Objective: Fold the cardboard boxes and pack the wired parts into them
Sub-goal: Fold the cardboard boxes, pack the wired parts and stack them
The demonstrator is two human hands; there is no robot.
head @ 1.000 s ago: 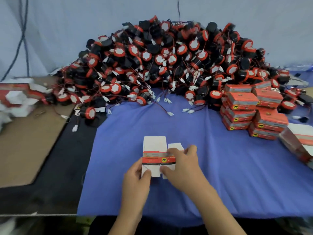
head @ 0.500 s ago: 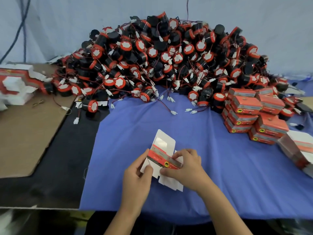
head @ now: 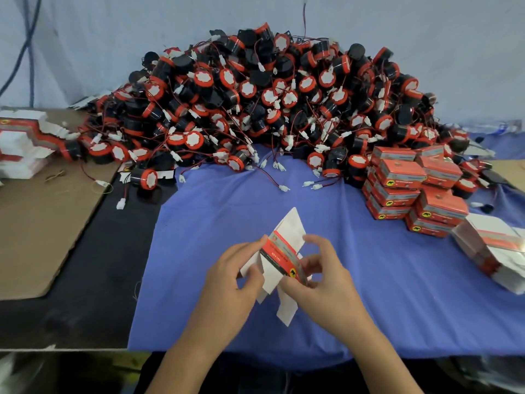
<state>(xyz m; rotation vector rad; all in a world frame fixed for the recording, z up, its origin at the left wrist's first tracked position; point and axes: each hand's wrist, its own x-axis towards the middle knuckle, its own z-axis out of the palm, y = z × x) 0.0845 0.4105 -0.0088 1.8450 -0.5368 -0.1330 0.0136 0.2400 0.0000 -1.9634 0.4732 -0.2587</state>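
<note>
Left hand [head: 227, 277] and right hand [head: 326, 288] grasp one box [head: 287, 237], partly folded. Closed boxes [head: 412, 186] stacked; parts pile [head: 270, 103] largely unpacked.

Bare blue cloth [head: 369, 280] lies open ahead; parts heap [head: 270, 109] walls the back, stacked boxes [head: 412, 191] the right

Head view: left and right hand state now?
Left hand: pinches the half-folded white-and-red cardboard box at its left side.
Right hand: grips the same box, fingers curled at its right end.
</note>
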